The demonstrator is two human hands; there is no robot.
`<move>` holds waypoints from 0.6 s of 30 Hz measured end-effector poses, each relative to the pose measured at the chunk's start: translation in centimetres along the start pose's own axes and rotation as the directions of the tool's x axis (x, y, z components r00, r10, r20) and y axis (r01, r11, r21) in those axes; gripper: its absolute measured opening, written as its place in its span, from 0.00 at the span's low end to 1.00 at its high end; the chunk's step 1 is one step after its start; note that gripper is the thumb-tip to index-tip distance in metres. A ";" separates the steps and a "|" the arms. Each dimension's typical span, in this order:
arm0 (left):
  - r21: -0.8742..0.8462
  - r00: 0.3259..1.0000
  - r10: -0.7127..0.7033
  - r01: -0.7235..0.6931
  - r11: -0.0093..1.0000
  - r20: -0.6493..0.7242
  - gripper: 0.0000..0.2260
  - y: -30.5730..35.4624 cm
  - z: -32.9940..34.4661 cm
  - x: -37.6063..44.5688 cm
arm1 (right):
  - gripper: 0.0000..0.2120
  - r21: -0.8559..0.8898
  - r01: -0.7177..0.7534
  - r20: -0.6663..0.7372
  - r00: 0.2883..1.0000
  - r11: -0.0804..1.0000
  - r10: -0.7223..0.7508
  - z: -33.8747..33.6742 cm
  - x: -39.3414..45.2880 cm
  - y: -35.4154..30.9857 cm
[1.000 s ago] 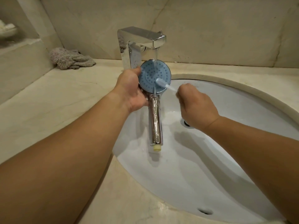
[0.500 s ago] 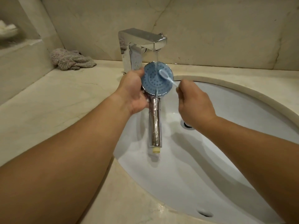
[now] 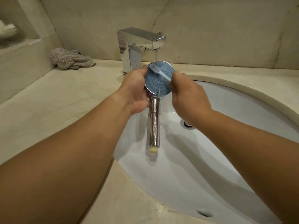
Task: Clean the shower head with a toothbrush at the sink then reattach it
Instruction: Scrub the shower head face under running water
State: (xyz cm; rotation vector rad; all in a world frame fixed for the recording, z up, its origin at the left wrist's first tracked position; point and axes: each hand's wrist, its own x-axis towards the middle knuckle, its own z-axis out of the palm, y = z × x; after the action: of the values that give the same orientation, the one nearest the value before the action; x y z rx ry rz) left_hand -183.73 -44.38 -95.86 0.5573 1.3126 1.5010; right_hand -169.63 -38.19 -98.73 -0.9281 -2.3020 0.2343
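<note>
The shower head (image 3: 157, 81) is held by the left hand (image 3: 135, 92), with the fingers curled round the left edge of its round blue face. Most of those fingers are hidden behind the head. The toothbrush (image 3: 160, 72) is pinched by the right hand (image 3: 187, 97). Only its pale head and a short bit of its neck can be seen; the rest of the handle is hidden inside the fist. The brush tip is laid on the top left of the blue face and looks blurry.

The shower head is held over the sink (image 3: 234, 97), right under the tap (image 3: 140, 46). A thin stream of water (image 3: 156, 56) is poured from the tap onto the top of the blue face. The shiny handle is pointed down toward the person, and a small yellow end piece (image 3: 153, 149) is seen at its tip.

The drain (image 3: 187, 124) is partly covered by the right wrist. An overflow hole (image 3: 204, 213) is seen low in the bowl. A grey cloth (image 3: 71, 60) is left crumpled on the counter (image 3: 56, 97) by the wall. Something white (image 3: 6, 29) is cut off at the left edge and cannot be made out.
</note>
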 end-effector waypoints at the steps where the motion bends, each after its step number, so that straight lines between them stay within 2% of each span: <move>1: -0.002 1.000 0.002 -0.002 1.000 0.014 0.23 0.0 0.1 0.0 | 0.07 0.030 -0.048 -0.044 0.998 0.998 0.049 -0.3 0.4 0.2; 2: -0.010 1.000 0.003 -0.003 1.000 0.029 0.23 0.0 0.1 -0.1 | 0.06 0.037 -0.083 -0.058 0.995 0.996 0.085 -0.6 0.5 0.5; 3: -0.026 0.999 0.003 -0.002 1.000 0.041 0.23 0.0 0.1 -0.1 | 0.06 -0.006 -0.054 -0.030 0.998 0.999 0.054 -0.7 0.3 0.5; 6: -0.092 0.997 -0.010 0.017 0.996 0.076 0.24 0.1 -0.2 0.1 | 0.05 -0.152 0.194 0.114 0.978 0.969 -0.178 -0.3 -0.7 0.2; 9: -0.109 0.994 -0.022 0.034 0.993 0.107 0.23 0.1 -0.4 0.3 | 0.07 -0.121 0.065 0.012 0.998 0.990 -0.064 -0.7 0.3 0.6; 10: -0.104 0.994 -0.028 0.039 0.994 0.106 0.22 0.1 -0.4 0.3 | 0.06 -0.126 0.061 0.001 0.998 0.990 -0.062 -0.8 0.5 0.6; 13: -0.121 0.996 -0.044 0.053 0.991 0.080 0.23 0.1 -0.4 0.3 | 0.04 -0.244 0.285 0.122 0.957 0.927 -0.263 -0.1 -0.5 0.5; 14: -0.133 0.996 -0.041 0.052 0.990 0.080 0.23 0.2 -0.4 0.3 | 0.05 -0.254 0.288 0.128 0.956 0.923 -0.263 -0.1 -0.5 0.5; 17: -0.123 0.996 -0.030 0.040 0.992 0.084 0.22 0.2 -0.3 0.1 | 0.03 -0.233 0.160 0.032 0.987 0.959 -0.157 -0.5 0.4 1.3; 18: -0.119 0.996 -0.028 0.037 0.992 0.079 0.22 0.2 -0.3 0.1 | 0.03 -0.234 0.204 0.041 0.979 0.951 -0.200 -0.4 0.2 1.4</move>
State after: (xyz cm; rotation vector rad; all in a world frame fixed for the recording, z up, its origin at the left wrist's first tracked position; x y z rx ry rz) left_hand -184.13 -44.41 -95.83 0.5085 1.1577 1.5061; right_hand -168.68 -37.02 -98.83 -0.7965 -2.4567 -0.1237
